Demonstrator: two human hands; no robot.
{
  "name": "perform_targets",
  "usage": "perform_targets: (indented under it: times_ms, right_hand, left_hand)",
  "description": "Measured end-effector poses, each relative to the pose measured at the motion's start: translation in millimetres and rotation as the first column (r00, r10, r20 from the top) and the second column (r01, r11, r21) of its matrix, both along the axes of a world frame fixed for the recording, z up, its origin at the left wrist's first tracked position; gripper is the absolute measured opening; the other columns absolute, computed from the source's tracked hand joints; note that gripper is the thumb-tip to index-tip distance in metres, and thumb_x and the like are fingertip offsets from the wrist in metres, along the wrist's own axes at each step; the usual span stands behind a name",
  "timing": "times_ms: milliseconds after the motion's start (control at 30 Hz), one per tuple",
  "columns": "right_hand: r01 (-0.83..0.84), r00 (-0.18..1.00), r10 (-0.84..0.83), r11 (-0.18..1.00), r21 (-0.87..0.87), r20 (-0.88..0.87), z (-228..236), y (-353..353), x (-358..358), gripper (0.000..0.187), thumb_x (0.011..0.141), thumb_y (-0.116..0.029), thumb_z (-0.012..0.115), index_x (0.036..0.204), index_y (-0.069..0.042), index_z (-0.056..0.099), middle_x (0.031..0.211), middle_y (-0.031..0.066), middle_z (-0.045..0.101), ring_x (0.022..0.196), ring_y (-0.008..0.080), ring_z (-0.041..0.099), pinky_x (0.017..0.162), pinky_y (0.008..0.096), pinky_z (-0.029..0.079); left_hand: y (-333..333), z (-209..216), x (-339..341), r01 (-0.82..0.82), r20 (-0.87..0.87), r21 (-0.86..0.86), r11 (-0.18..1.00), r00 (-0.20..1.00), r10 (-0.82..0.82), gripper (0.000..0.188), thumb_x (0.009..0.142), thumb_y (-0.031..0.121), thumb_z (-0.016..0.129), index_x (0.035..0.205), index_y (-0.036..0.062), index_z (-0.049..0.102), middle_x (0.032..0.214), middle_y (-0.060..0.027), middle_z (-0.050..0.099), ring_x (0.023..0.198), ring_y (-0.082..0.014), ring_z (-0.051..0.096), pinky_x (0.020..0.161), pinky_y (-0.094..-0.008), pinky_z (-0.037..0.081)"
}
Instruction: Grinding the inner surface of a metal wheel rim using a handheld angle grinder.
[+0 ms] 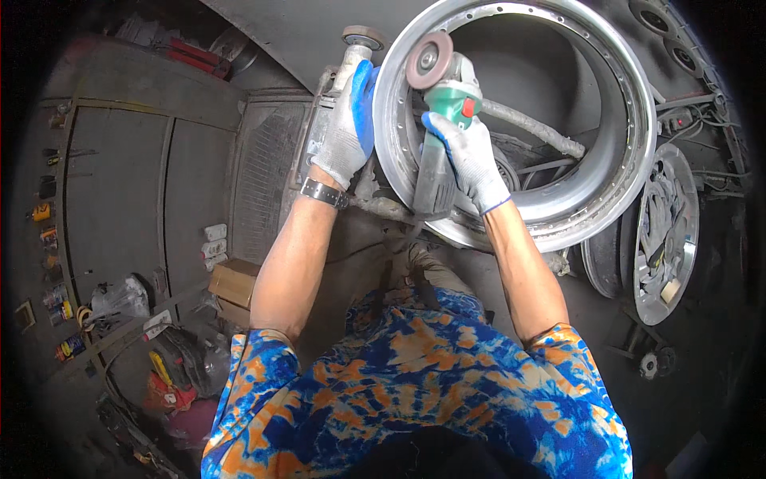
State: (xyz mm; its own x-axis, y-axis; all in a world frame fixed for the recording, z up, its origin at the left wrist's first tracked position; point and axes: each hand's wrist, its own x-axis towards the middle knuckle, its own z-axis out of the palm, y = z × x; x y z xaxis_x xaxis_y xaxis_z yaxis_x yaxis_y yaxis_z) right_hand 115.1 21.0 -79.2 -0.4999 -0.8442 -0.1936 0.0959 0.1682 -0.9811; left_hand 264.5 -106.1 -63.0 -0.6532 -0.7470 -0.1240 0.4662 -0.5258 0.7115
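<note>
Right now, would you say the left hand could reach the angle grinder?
Likely yes: the left hand is by the wheel rim, with nothing visibly blocking the angle grinder in the right hand.

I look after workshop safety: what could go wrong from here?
The right hand alone holds the angle grinder, so if its abrasive disc snags on the wheel rim, the tool might kick. The left hand is at the rim's left edge, close to the disc in this view, so a slip could reach it. Both forearms are bare, so flying grit might sting them.
</note>
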Motion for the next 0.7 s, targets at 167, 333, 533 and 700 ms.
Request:
perform_targets:
  times_ms: [167,333,533,700]
  right_hand:
    - [-0.277,0.892,0.312,0.949,0.152,-0.327,-15.8,38.0,1.6,0.055,0.081,-0.027,0.076,0.130,-0.006,0.061,0.120,0.0161,0.069,0.112,0.0294,0.067,0.099,0.0364,0.050]
    - [-0.272,0.880,0.399,0.867,0.417,-0.256,-20.1,62.2,2.1,0.059,0.081,-0.032,0.078,0.129,-0.003,0.061,0.121,0.0181,0.068,0.113,0.0316,0.066,0.100,0.0372,0.050]
    - [-0.180,0.979,0.191,0.974,0.137,-0.074,7.4,19.3,-3.8,0.045,0.087,-0.024,0.077,0.123,-0.001,0.065,0.111,0.0113,0.072,0.102,0.0198,0.067,0.094,0.0329,0.051]
    - [0.095,0.909,-0.067,0.994,-0.049,0.412,23.6,-15.6,-18.7,0.033,0.091,-0.027,0.076,0.109,-0.002,0.065,0.084,0.0088,0.067,0.066,0.0210,0.069,0.060,0.0352,0.059]
  left_hand:
    - [-4.3,-26.6,9.1,-0.050,0.105,-0.277,0.960,0.991,0.082,0.041,0.110,0.028,0.048,0.142,0.0029,0.051,0.139,-0.0142,0.059,0.128,-0.0232,0.057,0.112,-0.0372,0.044]
    - [-17.1,-22.0,9.6,0.003,0.113,-0.179,0.984,0.993,0.018,0.037,0.109,0.010,0.045,0.145,0.0013,0.048,0.138,-0.0147,0.058,0.122,-0.0189,0.059,0.107,-0.0321,0.048]
    - [-24.4,-15.4,6.4,0.065,0.468,-0.424,0.903,0.869,0.157,0.031,0.107,0.020,0.049,0.123,-0.0005,0.067,0.109,-0.0105,0.071,0.094,-0.0167,0.066,0.086,-0.0308,0.052]
    - [-27.9,-5.1,6.8,0.211,0.647,-0.619,0.757,0.683,0.339,0.035,0.105,0.026,0.055,0.123,-0.0011,0.067,0.103,-0.0138,0.071,0.090,-0.0194,0.065,0.085,-0.0332,0.052]
